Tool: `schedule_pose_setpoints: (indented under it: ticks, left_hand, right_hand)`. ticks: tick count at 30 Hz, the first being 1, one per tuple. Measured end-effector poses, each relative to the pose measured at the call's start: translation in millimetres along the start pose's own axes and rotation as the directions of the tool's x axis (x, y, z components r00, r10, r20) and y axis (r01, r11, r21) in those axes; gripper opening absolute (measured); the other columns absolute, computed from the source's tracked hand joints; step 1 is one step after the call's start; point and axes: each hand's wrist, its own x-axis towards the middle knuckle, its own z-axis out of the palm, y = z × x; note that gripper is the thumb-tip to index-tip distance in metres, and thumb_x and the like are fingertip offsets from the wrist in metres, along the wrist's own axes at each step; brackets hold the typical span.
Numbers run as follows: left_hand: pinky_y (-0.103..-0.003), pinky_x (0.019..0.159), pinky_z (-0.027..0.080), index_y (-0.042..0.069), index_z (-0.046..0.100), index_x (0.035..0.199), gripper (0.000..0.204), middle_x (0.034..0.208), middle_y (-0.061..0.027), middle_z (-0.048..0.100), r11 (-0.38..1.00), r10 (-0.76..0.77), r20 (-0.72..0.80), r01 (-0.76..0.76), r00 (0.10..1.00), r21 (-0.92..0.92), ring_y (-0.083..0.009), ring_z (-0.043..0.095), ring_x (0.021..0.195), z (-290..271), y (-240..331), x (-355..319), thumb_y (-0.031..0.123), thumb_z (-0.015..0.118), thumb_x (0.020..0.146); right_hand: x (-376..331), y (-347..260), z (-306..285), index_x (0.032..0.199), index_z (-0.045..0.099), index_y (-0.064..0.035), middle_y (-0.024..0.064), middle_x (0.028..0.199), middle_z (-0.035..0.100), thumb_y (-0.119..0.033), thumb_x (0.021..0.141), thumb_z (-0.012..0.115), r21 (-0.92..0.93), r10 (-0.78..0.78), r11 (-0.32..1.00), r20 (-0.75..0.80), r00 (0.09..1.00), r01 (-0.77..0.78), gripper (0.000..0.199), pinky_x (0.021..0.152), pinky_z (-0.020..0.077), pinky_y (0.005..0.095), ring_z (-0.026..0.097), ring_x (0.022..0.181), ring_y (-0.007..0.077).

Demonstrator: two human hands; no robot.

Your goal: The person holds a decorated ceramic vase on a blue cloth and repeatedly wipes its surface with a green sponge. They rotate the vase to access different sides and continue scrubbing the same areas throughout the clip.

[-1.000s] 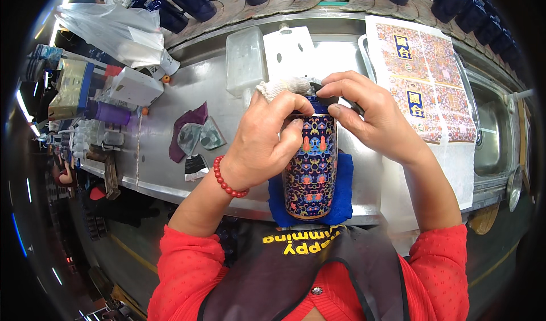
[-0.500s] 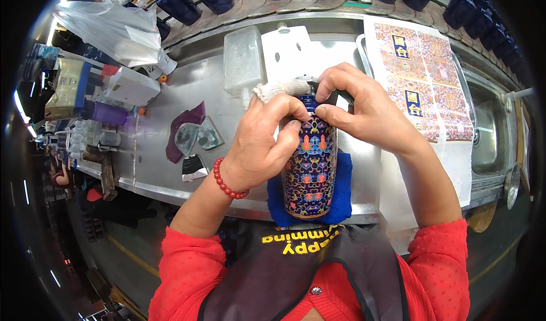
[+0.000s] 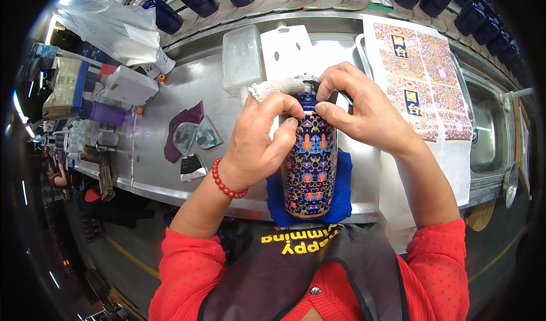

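Patterned btl is on blue cloth at tabletop's near edge, neck far. L hand: thumb + index bent at btl's L shoulder; R hand: same, R of neck. Can't tell if either's pinching. Risk: uneven fingertip pressure might crease pattern (if film), or cloth slipping might shift btl.

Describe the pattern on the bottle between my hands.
Colourful flowers and curling scrolls on a dark blue bottle, best seen in the head view.
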Motion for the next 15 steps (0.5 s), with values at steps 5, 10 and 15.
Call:
schedule_pose_setpoints:
  ticks: [5,10,15]
  left_hand:
    - [-0.04,0.088,0.047,0.003,0.063,0.101,0.014,0.098,-0.0127,0.064,1.0,0.008,-0.004,-0.008,1.0,0.003,-0.0321,0.059,0.095,-0.2,-1.4,-0.4,0.001,0.059,0.088]
    - [-0.04,0.088,0.047,0.003,0.065,0.104,0.017,0.097,-0.012,0.066,1.0,0.004,-0.017,-0.004,1.0,0.016,-0.0314,0.059,0.097,1.2,-0.4,1.5,0.001,0.059,0.088]
    - [-0.039,0.086,0.048,0.003,0.066,0.106,0.02,0.096,-0.0113,0.066,0.995,0.073,-0.006,-0.072,0.997,0.063,-0.026,0.062,0.089,3.0,3.9,5.8,-0.001,0.058,0.088]
  right_hand:
    - [-0.8,1.0,1.5,0.094,0.062,-0.0021,0.0123,0.105,0.06,-0.015,0.088,0.07,-0.032,-0.022,0.999,-0.015,1.0,0.021,0.017,0.095,0.047,0.0357,0.059,0.103,0.0265]
    - [-1.9,2.5,1.3,0.096,0.061,-0.0021,0.0124,0.107,0.059,-0.013,0.087,0.07,0.023,-0.003,1.0,-0.015,1.0,0.004,0.016,0.096,0.0469,0.0352,0.059,0.105,0.026]
    - [-3.3,3.9,0.1,0.098,0.061,-0.0026,0.012,0.109,0.058,-0.011,0.087,0.068,0.037,-0.014,0.999,-0.004,1.0,0.014,0.015,0.098,0.0461,0.0353,0.058,0.107,0.0252]
